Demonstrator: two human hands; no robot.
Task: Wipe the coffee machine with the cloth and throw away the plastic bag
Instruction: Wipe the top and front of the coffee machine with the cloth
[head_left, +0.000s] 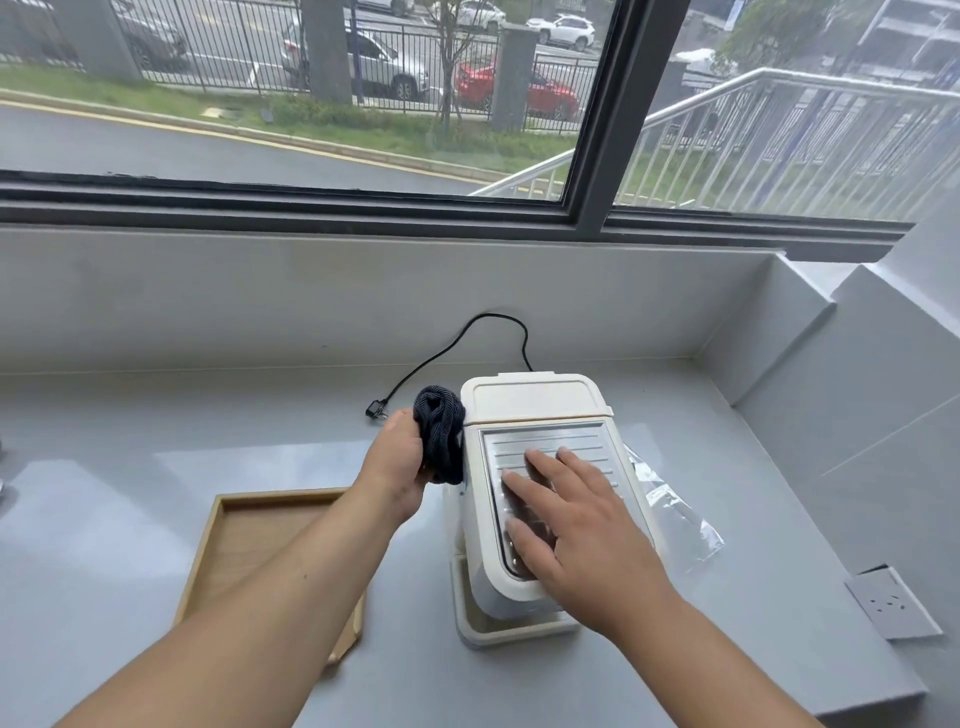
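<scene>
From the head camera, the boxy cream plastic coffee machine (535, 499) stands on the smooth grey counter (156, 415). The left hand (397, 467) clutches a bunched, ribbed dark cloth (441, 434) against its left side. The right hand (566, 525) lies spread on its ridged metal top. A crinkled clear plastic bag (675, 512) lies just right. The shallow wooden tray (228, 540) holds nothing visible.

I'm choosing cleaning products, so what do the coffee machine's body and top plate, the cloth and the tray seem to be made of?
Coffee machine body: likely matte cream plastic, moulded with rounded edges. Its top plate: probably brushed metal, silvery, ribbed and reflective. Cloth in the left hand: dark ribbed knit fabric, soft and bunched. Tray: light wood with visible grain, possibly bamboo.
</scene>
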